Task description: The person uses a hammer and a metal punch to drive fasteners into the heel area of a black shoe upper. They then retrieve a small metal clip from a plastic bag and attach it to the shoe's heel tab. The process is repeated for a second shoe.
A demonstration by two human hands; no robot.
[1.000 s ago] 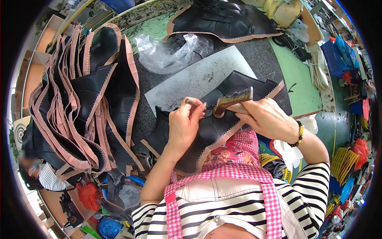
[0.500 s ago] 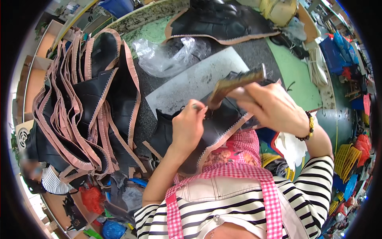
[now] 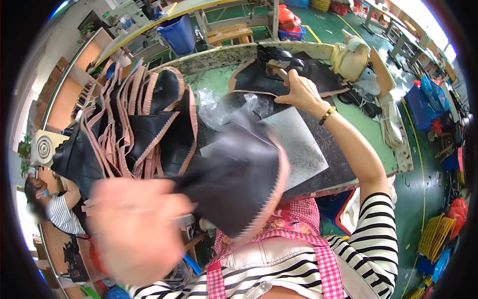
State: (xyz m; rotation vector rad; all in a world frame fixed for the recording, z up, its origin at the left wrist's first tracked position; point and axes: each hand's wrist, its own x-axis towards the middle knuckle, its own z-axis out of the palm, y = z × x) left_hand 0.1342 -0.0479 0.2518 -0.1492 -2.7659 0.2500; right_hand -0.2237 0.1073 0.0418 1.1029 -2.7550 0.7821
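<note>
My left hand (image 3: 137,229) is low at the left, smeared by motion. A black leather piece (image 3: 244,174) with a pink zigzag-cut edge trails from it, blurred, over the table's near side. At the back, my right hand (image 3: 302,92) grips a hammer (image 3: 280,73), its head over a dark leather pile (image 3: 311,70) with a similar pink edge. Beneath the moving piece lies a pale flat plate (image 3: 301,147), partly covered. A thick stack of similar black pieces (image 3: 142,124) stands to the left, beyond my left hand.
A crumpled clear plastic bag (image 3: 213,105) lies between the stack and the plate. Folded white cloth (image 3: 391,124) rests by the table's right edge. A yellowish padded form (image 3: 348,59) stands in the back right corner. Another person (image 3: 62,212) is at the far left.
The leather piece has come off the plate and swung left with my left hand. My right hand has carried the hammer away to the back pile. The view now takes in more beyond the table.
</note>
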